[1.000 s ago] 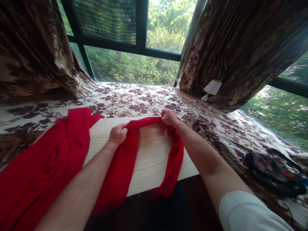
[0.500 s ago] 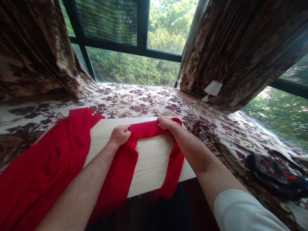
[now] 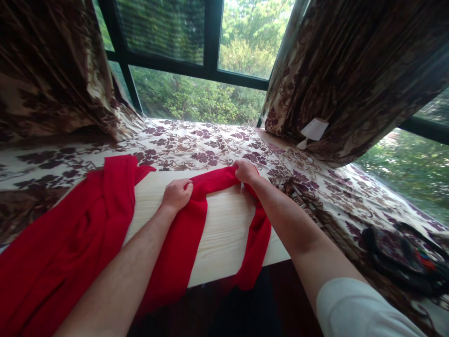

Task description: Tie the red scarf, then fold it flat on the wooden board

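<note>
A long red cloth (image 3: 63, 243) lies draped over a pale wooden board (image 3: 224, 229) and spills off its left and near edges. My left hand (image 3: 176, 194) is closed on a fold of the cloth near the middle of the board. At the board's far edge my right hand (image 3: 246, 171) pinches the same cloth, and a narrow red band stretches between the two hands. Below my right forearm another strip of the cloth hangs over the near edge.
A flower-patterned brown and cream cover (image 3: 196, 145) spreads over the window seat behind and to the right of the board. Patterned curtains (image 3: 351, 70) hang on both sides of a dark-framed window (image 3: 210, 42). A dark bag (image 3: 403, 252) lies at the right.
The loop of cloth that stood raised between my hands now lies flatter and straighter along the board's far edge. Both hands keep their grip and have shifted only slightly.
</note>
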Available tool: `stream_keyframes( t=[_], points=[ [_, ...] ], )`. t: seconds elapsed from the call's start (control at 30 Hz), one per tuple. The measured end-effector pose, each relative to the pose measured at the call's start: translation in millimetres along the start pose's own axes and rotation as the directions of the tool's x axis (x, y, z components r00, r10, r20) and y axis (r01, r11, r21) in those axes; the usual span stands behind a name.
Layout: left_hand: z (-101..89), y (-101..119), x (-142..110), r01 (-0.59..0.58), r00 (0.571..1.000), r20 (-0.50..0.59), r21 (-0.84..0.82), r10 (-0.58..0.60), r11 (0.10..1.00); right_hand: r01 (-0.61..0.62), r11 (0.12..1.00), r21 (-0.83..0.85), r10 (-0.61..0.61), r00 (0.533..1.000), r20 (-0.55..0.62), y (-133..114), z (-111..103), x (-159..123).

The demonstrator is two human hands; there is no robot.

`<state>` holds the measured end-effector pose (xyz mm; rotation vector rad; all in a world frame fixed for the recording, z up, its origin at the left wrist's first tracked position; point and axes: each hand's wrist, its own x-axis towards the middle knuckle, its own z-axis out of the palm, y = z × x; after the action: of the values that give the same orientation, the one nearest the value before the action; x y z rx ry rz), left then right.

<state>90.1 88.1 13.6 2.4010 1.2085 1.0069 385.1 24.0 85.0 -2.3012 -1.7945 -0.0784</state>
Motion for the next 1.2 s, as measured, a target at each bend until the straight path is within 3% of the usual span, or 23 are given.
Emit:
stream_keyframes(
  t=[0.13,0.27,0.37,0.43,0.5,0.7,0.83,0.93,1.07,1.2],
  points=[
    [1.8,0.5,-0.8,-0.044,0.998,0.039,0.050,0.043,0.998,-0.012,0.997,-0.080,0.013,1.000,0.007,13.1,-14.0,-20.2],
    [-1.4,6.9,-4.9,-0.152,0.985,0.104,0.108,0.141,0.982,-0.201,0.970,-0.135,0.188,0.976,-0.107,20.7,-18.4,-44.1],
    [-6.7,9.2,-8.1,-0.243,0.951,0.230,0.137,0.208,0.960,-0.278,0.955,-0.104,0.287,0.955,0.078,26.7,-14.2,-58.4],
    [-14.0,10.1,-9.4,-0.279,0.924,0.314,0.160,0.219,0.947,-0.271,0.960,-0.069,0.280,0.941,0.190,31.8,-10.4,-65.0],
    [-25.2,11.9,-10.6,-0.285,0.906,0.376,0.199,0.196,0.938,-0.228,0.974,-0.002,0.222,0.950,0.218,36.2,-7.4,-70.0],
    [-66.6,18.5,-29.3,-0.184,0.872,0.487,0.404,-0.040,0.896,-0.124,0.957,0.263,0.072,0.977,0.200,29.6,-3.3,-77.4],
    [-86.7,18.4,-54.5,-0.095,0.824,0.512,0.545,-0.241,0.833,-0.080,0.954,0.289,0.036,0.987,0.155,12.3,2.5,-71.5],
    [-96.2,20.1,-65.4,-0.085,0.803,0.525,0.567,-0.281,0.819,-0.035,0.956,0.290,-0.006,0.990,0.138,0.8,9.1,-61.6],
    [-100.7,24.3,-63.1,-0.079,0.826,0.522,0.479,-0.211,0.874,0.011,0.975,0.221,-0.047,0.987,0.156,-10.7,14.8,-51.5],
    [-94.5,22.8,-52.3,0.079,0.890,0.392,0.374,-0.235,0.924,0.041,0.992,0.116,-0.059,0.986,0.157,-18.8,12.6,-51.7]
  ],
)
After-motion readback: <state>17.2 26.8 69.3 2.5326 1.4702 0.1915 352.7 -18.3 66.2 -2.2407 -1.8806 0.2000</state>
